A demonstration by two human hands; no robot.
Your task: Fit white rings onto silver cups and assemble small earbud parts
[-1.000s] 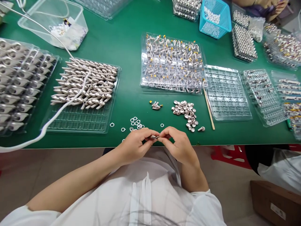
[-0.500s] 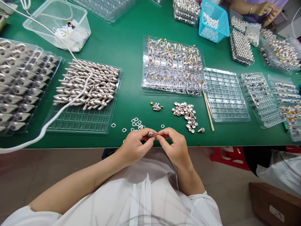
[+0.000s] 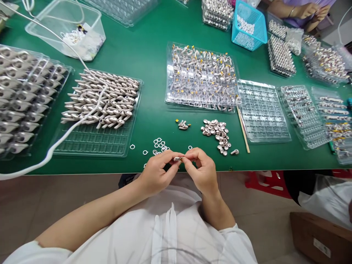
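Observation:
Close to the table's front edge, my left hand (image 3: 157, 173) pinches a small silvery-beige earbud housing (image 3: 176, 159) between thumb and fingertips. My right hand (image 3: 202, 171) has its thumb and finger closed at the housing's right end, where a bit of yellow shows; the fingertips hide most of that part. Just beyond the left hand lie several white rings (image 3: 159, 143). A few stemmed earbud pieces with yellow tabs (image 3: 183, 125) sit further back. To the right is a pile of small beige cup-shaped shells (image 3: 217, 132), with a single stemmed piece (image 3: 234, 151) beside it.
A clear tray of yellow-tabbed pieces (image 3: 202, 79) lies ahead. Left stand a tray of beige stems (image 3: 104, 99) crossed by a white cable (image 3: 63, 138), and a plastic tub (image 3: 95, 22). Right are a wooden stick (image 3: 243, 130), trays and a blue basket (image 3: 251, 40); another person's hands (image 3: 309, 13) work beyond.
The housing has turned slightly between my fingertips, and my right hand has shifted a little to the left. The loose parts on the table look unchanged.

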